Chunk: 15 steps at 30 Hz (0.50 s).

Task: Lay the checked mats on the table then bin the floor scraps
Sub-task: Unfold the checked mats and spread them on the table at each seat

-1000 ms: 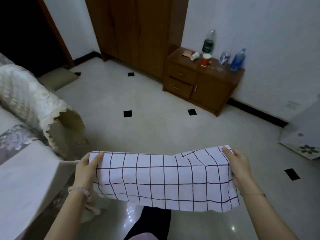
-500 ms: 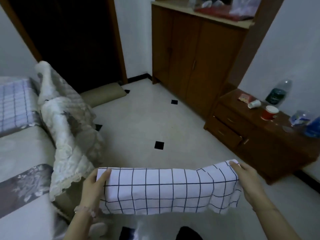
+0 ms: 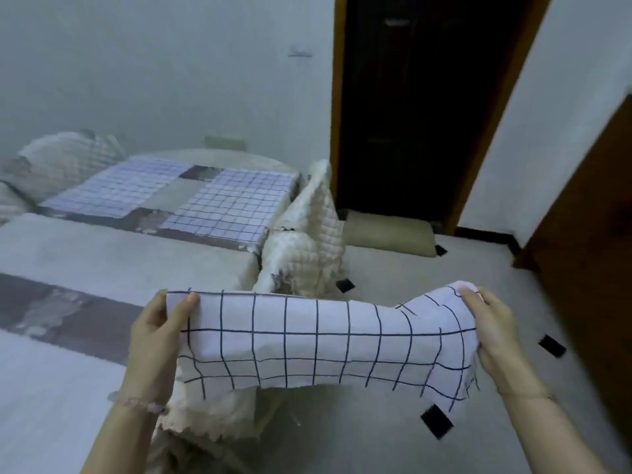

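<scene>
Table (image 3: 85, 254) at 9 o'clock carries two laid mats at 11 (left mat (image 3: 113, 189), right mat (image 3: 232, 206)), left hand (image 3: 154, 333) pinches, thumb on top, the left edge of held checked mat (image 3: 307, 336), stretched in the air at 6 o'clock, right hand (image 3: 496, 336) grips its right edge with curled fingers.

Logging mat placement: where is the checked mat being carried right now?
Head view, low centre: the checked mat is held stretched between the left hand and right hand, beside the table's right edge, in front of the quilted white cover.
</scene>
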Available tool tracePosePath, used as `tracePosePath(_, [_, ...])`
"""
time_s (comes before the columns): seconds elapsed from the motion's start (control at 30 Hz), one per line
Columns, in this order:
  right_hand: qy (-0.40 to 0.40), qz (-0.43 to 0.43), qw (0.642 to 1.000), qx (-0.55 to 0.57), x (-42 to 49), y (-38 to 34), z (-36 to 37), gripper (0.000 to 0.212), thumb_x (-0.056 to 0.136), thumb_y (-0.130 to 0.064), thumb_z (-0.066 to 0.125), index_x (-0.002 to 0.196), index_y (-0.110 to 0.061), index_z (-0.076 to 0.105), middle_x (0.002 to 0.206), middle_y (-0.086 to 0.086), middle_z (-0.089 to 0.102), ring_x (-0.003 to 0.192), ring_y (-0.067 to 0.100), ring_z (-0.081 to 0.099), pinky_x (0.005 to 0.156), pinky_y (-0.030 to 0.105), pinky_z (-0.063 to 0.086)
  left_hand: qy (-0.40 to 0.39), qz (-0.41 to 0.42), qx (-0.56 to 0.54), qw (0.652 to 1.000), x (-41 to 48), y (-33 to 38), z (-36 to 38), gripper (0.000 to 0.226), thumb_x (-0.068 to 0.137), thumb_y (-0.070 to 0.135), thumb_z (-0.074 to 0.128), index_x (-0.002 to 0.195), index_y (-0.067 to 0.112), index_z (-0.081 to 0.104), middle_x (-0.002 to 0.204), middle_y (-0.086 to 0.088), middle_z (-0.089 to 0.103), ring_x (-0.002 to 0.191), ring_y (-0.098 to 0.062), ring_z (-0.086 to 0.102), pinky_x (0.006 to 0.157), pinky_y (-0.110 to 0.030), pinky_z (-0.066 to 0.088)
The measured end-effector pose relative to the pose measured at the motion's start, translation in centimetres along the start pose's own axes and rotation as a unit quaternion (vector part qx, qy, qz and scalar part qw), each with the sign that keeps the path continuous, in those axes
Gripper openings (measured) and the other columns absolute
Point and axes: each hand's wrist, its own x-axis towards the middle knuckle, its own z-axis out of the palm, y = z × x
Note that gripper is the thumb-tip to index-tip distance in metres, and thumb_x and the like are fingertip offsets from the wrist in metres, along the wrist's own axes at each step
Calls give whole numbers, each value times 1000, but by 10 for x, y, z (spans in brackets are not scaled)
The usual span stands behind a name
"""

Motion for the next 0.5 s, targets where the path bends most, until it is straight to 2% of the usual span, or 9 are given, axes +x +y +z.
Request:
tracePosePath(0.07, [-84,-17,996,0,32,-17,45,12,91,-16,55,90,-6,63,81,4,62,72,18,57,64,29,45,81,22,10,996,9,8,-15,7,88,15,59,83,11,61,76,6,67,78,-10,62,73,-20,54])
tracePosePath(0.13, [-162,-37,986,1,51,-30,91,13,91,-16,54,91,-9,65,85,5,65,75,18,60,65,29,47,147,28,3,989,10,12,-35,10,89,14,58,80,15,63,81,-3,63,78,-17,60,63,-20,55])
tracePosePath(0.2, [-225,-47,973,10,60,-40,135,13,91,-18,55,93,-12,67,88,2,68,78,15,63,64,29,49,202,31,5,979,7,13,-56,14,90,14,56,79,18,63,81,-4,62,76,-16,58,58,-19,53])
tracePosePath(0.3, [-300,-51,952,20,65,-48,199,13,90,-20,56,83,-19,67,77,-7,70,70,6,65,59,22,52,270,35,10,962,2,13,-84,17,91,15,55,75,20,61,76,-1,62,71,-12,58,56,-16,52])
tracePosePath(0.4, [-361,-59,930,19,67,-50,260,14,90,-20,57,79,-19,65,79,-1,67,72,10,62,64,25,49,330,45,3,943,5,10,-108,20,92,12,54,75,20,61,66,10,69,65,-3,64,57,-14,54])
tracePosePath(0.5, [-405,-62,912,27,67,-52,321,14,91,-17,56,79,-17,63,73,-4,67,68,7,61,63,23,49,388,59,-4,920,18,9,-128,20,92,9,53,76,19,61,62,14,70,60,3,65,57,-12,54])
